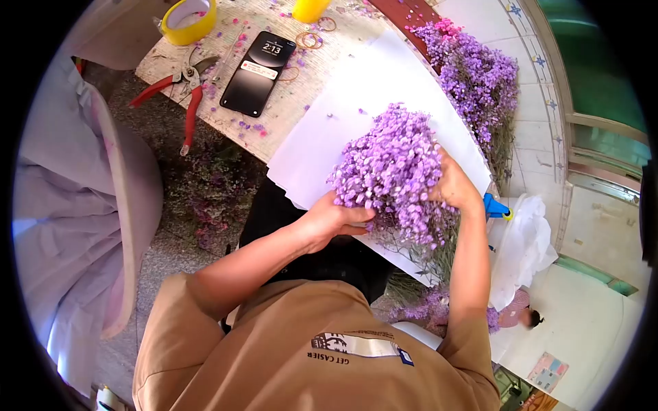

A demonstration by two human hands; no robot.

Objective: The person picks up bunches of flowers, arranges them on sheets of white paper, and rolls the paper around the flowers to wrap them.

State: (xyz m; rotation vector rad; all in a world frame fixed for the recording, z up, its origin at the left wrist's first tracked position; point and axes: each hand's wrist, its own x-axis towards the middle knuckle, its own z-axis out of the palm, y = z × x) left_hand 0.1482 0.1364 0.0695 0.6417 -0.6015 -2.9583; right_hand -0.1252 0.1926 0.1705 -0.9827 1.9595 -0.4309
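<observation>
We count two hands, one left hand [336,220] and one right hand [456,185], and one held bunch of purple flowers [391,171]. We also tally one phone [257,75], one pair of pruners [193,103], one tape roll [192,34], one yellow object [310,9] and one other person [515,309]. White sheets [329,133] and rubber bands [308,48] overlap, so we can fairly claim only at least two of the former and three of the latter.

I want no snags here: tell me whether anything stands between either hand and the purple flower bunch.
Nothing visible does: the left hand meets the purple flower bunch at its lower left, the right hand, partly hidden, at its right.
</observation>
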